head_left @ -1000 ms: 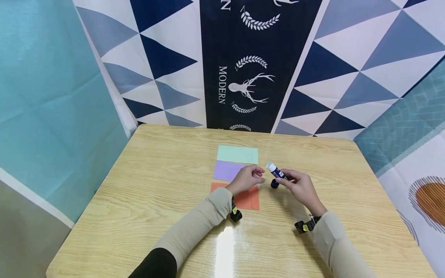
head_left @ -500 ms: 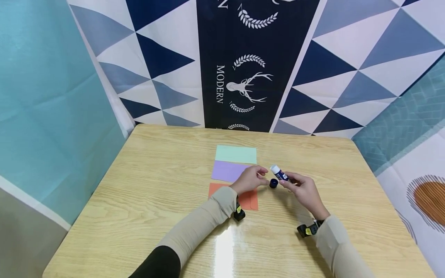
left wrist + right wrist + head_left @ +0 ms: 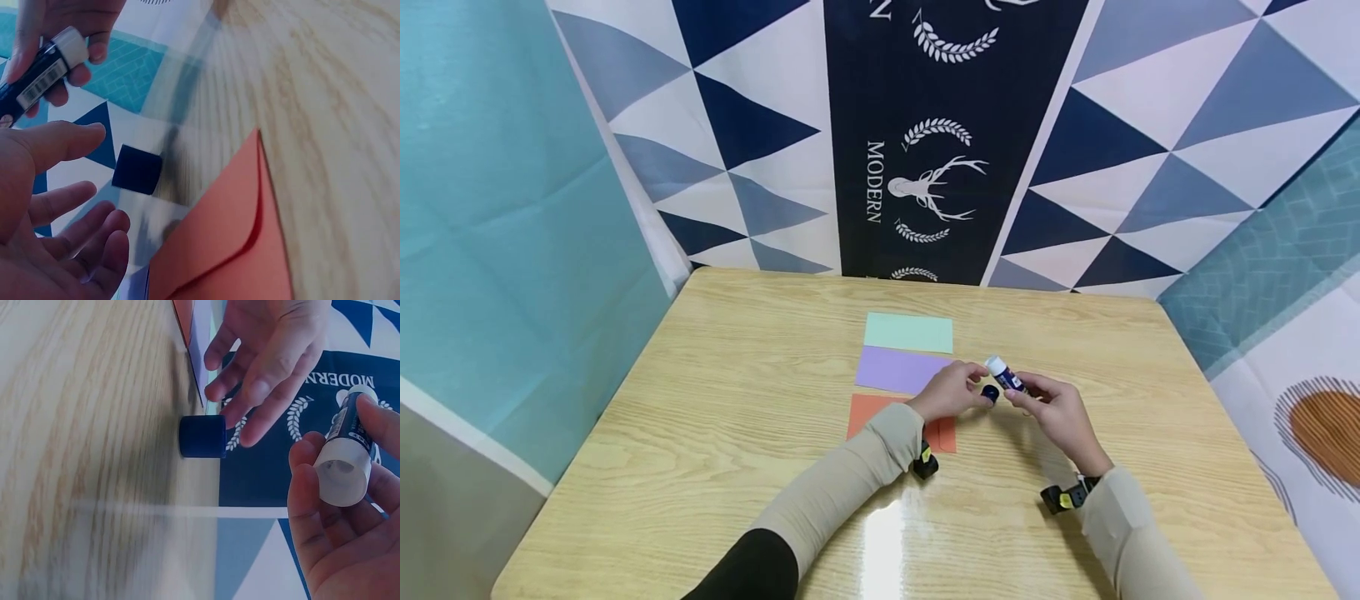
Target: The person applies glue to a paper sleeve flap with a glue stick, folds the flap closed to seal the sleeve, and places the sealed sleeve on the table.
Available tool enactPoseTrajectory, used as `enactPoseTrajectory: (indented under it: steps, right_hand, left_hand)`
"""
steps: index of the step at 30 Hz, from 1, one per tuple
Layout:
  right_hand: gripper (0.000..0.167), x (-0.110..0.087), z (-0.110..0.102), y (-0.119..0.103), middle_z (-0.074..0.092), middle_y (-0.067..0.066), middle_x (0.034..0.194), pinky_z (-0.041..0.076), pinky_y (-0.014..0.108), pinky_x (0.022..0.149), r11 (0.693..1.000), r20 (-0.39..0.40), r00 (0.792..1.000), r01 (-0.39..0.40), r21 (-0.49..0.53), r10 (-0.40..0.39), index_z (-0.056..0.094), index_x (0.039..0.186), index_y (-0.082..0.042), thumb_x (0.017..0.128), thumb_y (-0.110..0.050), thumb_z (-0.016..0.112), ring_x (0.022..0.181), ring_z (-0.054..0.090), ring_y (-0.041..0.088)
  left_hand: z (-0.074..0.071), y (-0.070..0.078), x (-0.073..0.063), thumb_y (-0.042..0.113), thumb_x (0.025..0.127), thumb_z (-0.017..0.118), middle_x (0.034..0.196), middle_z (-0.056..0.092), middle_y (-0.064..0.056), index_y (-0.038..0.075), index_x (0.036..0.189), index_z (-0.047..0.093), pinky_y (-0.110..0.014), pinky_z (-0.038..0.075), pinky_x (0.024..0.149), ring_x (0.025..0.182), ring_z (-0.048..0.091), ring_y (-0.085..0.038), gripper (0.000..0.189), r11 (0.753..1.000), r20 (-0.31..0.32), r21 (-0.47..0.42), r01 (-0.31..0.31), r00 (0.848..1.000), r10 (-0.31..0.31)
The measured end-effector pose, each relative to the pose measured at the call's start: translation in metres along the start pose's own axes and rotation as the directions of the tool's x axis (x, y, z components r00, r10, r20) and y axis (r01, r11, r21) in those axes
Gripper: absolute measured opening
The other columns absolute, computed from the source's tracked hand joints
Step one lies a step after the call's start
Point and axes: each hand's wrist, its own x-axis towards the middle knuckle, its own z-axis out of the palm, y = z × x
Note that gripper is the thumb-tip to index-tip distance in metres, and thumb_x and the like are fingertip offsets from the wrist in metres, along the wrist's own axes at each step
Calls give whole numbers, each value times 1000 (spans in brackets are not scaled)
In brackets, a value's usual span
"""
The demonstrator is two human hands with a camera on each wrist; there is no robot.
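Observation:
My right hand [image 3: 1062, 412] grips a glue stick [image 3: 1007, 377] between thumb and fingers, tilted, above the table. Its cap is off, and the right wrist view looks into the white open end of the tube [image 3: 344, 472]. The dark blue cap [image 3: 203, 436] stands on the table just below the glue stick. My left hand [image 3: 950, 392] reaches beside that cap with thumb and fingers apart and nothing between them; in the left wrist view a small gap separates the fingers from the cap [image 3: 137, 169]. Under my left forearm and hand lies an orange envelope [image 3: 867, 407], partly covered.
A purple envelope [image 3: 887, 369] and a mint green one [image 3: 908, 333] lie behind the orange envelope, in a column. The wooden table [image 3: 737, 375] reaches back to a patterned cloth wall [image 3: 925, 100].
My left hand has moved right, off the purple envelope's side and up to the cap. The right hand with the glue stick has shifted slightly right and then stayed nearly still.

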Motion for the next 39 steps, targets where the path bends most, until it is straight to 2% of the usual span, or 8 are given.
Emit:
enactPoseTrajectory:
  steps: [7, 12, 18, 24, 31, 39]
  right_hand:
    - [40, -3, 2, 2, 69, 11, 92, 54, 28, 64, 999, 23, 999, -28, 24, 28, 68, 119, 0, 91, -29, 70, 75, 64, 14]
    - [40, -4, 2, 3, 69, 6, 88, 54, 30, 64, 999, 29, 999, -33, 30, 32, 66, 120, 1, 92, -28, 68, 76, 66, 20]
    - [41, -2, 0, 3, 70, 8, 89, 56, 31, 65, 999, 20, 1000, -19, 29, 18, 65, 121, 3, 93, -27, 68, 76, 68, 18]
    - [41, -1, 0, 2, 70, 10, 89, 55, 31, 64, 999, 29, 999, -26, 36, 25, 65, 121, 2, 93, -28, 67, 76, 68, 19]
    - [41, 0, 0, 2, 71, 10, 89, 56, 32, 65, 998, 27, 999, -30, 57, 28, 65, 122, 1, 93, -28, 67, 76, 67, 21]
    - [41, 0, 0, 2, 69, -2, 84, 56, 32, 65, 997, 24, 999, -27, 71, 25, 65, 121, 1, 92, -27, 68, 76, 67, 20]
  left_hand:
    - [11, -2, -4, 26, 83, 78, 108, 60, -3, 19, 129, 64, -18, 41, 72, 86, 48, -6, 49, 986, -2, 160, -52, 999, 53]
    - [14, -4, -8, 29, 84, 77, 109, 59, 0, 23, 126, 66, -16, 40, 75, 88, 49, -6, 44, 973, -14, 225, -55, 998, 60]
    - [12, -4, -7, 28, 84, 76, 102, 61, 2, 20, 120, 67, -17, 40, 73, 84, 50, -6, 38, 958, -7, 273, -83, 996, 89]
    - [9, -7, -6, 19, 83, 77, 98, 70, 2, 17, 115, 68, -17, 45, 76, 85, 60, -6, 32, 960, 15, 260, -103, 995, 103]
    - [7, -10, -7, 22, 85, 76, 96, 68, 3, 16, 115, 67, -19, 46, 75, 83, 59, -7, 32, 970, -17, 236, -63, 997, 69]
    - [2, -8, -12, 24, 86, 74, 95, 68, 2, 13, 114, 68, -17, 46, 72, 80, 57, -5, 30, 981, -30, 189, -50, 998, 57]
